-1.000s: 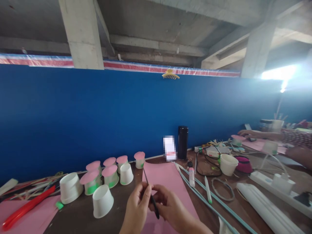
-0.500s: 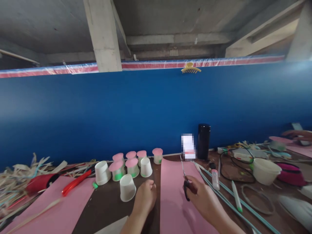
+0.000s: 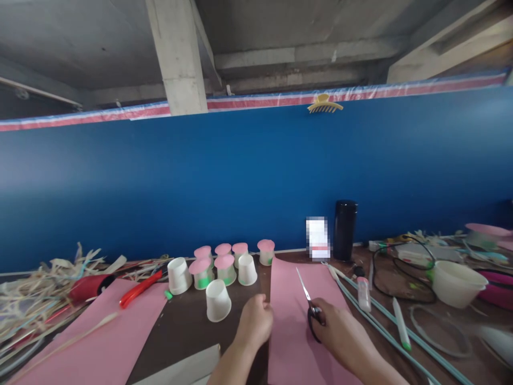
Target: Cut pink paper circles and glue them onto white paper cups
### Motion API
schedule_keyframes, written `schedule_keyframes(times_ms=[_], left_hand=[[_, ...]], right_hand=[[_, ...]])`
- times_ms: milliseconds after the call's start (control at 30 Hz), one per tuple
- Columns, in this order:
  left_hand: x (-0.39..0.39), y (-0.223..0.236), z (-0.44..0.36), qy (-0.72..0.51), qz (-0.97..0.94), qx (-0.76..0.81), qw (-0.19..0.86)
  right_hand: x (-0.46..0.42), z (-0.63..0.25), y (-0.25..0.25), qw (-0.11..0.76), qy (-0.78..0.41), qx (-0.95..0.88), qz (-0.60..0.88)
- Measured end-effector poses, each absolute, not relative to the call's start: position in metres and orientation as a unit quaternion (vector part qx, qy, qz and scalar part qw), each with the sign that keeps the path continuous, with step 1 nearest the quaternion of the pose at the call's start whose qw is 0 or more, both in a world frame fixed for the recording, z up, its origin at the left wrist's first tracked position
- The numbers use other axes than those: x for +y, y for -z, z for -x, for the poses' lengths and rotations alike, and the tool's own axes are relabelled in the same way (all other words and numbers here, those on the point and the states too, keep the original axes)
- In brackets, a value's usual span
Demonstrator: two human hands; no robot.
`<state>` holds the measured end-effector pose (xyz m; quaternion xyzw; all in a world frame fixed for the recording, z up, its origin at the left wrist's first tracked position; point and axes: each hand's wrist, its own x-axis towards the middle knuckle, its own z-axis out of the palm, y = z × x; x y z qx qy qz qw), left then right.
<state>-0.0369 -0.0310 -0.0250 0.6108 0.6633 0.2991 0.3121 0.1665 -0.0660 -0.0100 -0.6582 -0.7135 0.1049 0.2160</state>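
Note:
Scissors with dark handles (image 3: 315, 315) are in my right hand (image 3: 342, 331), which grips them by the loops. Their thin blades point up and away over a sheet of pink paper (image 3: 298, 358). At the left edge of that sheet, my left hand (image 3: 255, 321) is closed with its fingers curled in; whatever they hold, if anything, is hidden. A plain white paper cup (image 3: 218, 300) stands upside down just left of this hand. Behind it are more plain cups (image 3: 247, 270) and several cups topped with pink discs (image 3: 225, 267), some with green on their sides.
A black bottle (image 3: 345, 230) and a blurred white card-like object (image 3: 318, 238) stand by the blue partition (image 3: 248, 176). Right of the sheet lie pale blue cords (image 3: 366, 318), a marker (image 3: 401, 323) and a white tub (image 3: 457, 283). Paper strips (image 3: 44, 299) pile up at left.
My hands have come apart: the left moved to the sheet's left edge, the right kept the scissors. The view has turned left, bringing the strip pile in and the other person's arms out.

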Motion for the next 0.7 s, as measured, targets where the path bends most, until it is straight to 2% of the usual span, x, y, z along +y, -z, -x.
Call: schedule_keyframes(times_ms=[500, 700], left_hand=[[-0.041, 0.013, 0.027, -0.359, -0.444, 0.604, 0.556], [-0.037, 0.021, 0.032, -0.379, -0.434, 0.589, 0.567]], right_hand=[[-0.071, -0.168, 0.006, 0.242, -0.109, -0.712, 0.65], [-0.072, -0.168, 0.008, 0.252, -0.107, -0.704, 0.656]])
